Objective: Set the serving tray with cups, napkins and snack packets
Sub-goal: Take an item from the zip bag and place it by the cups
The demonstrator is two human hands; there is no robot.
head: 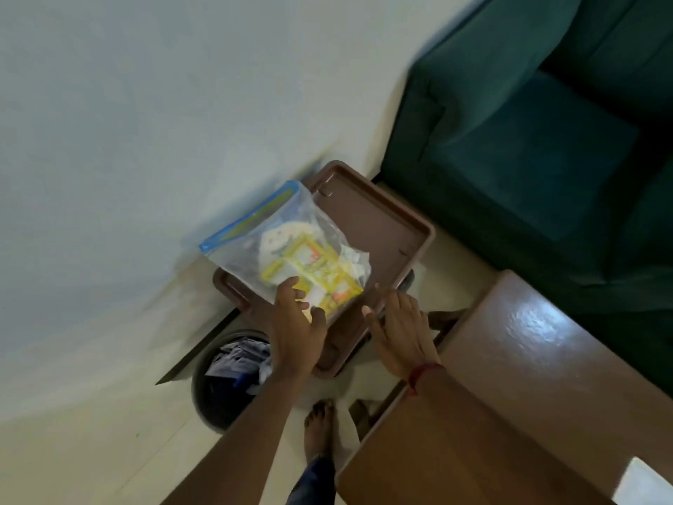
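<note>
A brown plastic serving tray (386, 220) sits low by the wall, tilted in my view. On it lies a clear zip bag (287, 227) with a blue seal strip. Yellow snack packets (320, 271) and white paper items show blurred through the plastic. My left hand (296, 322) pinches the bag's near edge, thumb on top and fingers curled under. My right hand (397, 329) lies against the tray's near right rim with its fingers apart. Whether it grips the rim is unclear.
A dark round waste bin (225, 377) full of papers stands just left of the tray, under my left forearm. A glossy wooden table (510, 377) fills the lower right. A teal sofa (528, 122) is behind it. My bare foot (320, 424) is on the pale floor.
</note>
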